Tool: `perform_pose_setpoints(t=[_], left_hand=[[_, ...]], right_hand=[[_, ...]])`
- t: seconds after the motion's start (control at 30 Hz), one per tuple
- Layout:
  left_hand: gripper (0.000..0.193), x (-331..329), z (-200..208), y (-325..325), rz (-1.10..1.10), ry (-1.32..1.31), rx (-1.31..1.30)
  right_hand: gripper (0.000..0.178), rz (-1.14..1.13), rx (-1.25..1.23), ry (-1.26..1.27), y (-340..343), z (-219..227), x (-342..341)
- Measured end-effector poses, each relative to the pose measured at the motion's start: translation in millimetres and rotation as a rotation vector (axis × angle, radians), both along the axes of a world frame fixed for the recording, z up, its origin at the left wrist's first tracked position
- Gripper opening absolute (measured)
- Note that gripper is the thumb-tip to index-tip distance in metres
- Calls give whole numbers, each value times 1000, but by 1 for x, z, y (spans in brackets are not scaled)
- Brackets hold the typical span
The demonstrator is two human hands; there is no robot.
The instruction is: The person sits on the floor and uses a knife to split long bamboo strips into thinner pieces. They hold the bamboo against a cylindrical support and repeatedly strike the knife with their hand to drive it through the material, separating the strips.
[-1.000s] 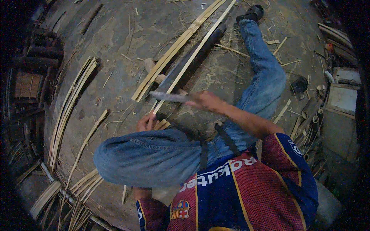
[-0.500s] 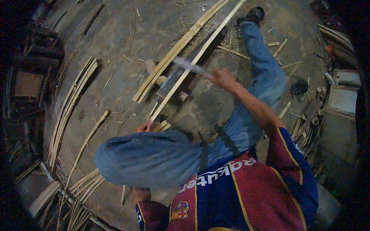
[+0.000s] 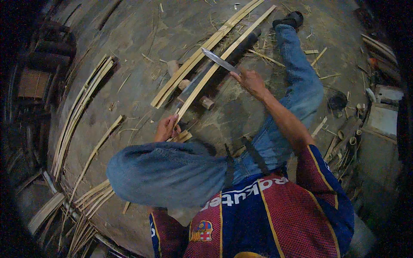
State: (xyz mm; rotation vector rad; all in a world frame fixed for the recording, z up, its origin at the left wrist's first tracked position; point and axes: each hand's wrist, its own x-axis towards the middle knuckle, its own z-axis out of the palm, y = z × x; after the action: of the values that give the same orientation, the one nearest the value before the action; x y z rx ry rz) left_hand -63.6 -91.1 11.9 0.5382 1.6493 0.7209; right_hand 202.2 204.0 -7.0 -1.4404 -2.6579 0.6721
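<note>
My left hand [image 3: 167, 128], closed in a pinch, grips the near end of a long pale bamboo strip [image 3: 200, 88] just beyond my bent left knee. That strip slants up and to the right over a dark, narrow bench [image 3: 244, 48] set on short round wooden pieces [image 3: 206, 102]. In my right hand [image 3: 253, 82] is the handle of a knife [image 3: 222, 61]. Its long metal blade lies across the strip, tip pointing to the upper left. The tip comes close to other bamboo strips [image 3: 189, 64] lying alongside on the left. The handle is mostly hidden by my fingers.
A bundle of split strips [image 3: 81, 114] lies on the floor to the left, near a single strip [image 3: 97, 152]. More strips [image 3: 94, 200] fan out at lower left. Cut bamboo tubes [image 3: 350, 139] and a dark round object [image 3: 337, 101] sit at right. Shavings litter the floor.
The knife, blurred by motion before, now shows sharply and sits slightly higher in the picture. My left hand has come farther out beyond my knee, with the strip's near end in it.
</note>
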Motion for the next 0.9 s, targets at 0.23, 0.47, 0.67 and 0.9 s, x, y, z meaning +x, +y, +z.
perform_pose_setpoints(t=[0.23, 0.47, 0.67, 0.9], left_hand=[[36, -8, -26, -49, 109, -152, -29], [37, -6, -33, -19, 133, 42, 98], [40, -12, -17, -11, 66, 24, 4], [38, -6, -10, 0, 16, -16, 44]], right_hand=[[55, -218, -71, 162, -3, -43, -3], [62, 254, -402, 225, -111, -23, -35], [47, 299, -179, 161, -97, -35, -16], [53, 145, -44, 131, -33, -32, 27]])
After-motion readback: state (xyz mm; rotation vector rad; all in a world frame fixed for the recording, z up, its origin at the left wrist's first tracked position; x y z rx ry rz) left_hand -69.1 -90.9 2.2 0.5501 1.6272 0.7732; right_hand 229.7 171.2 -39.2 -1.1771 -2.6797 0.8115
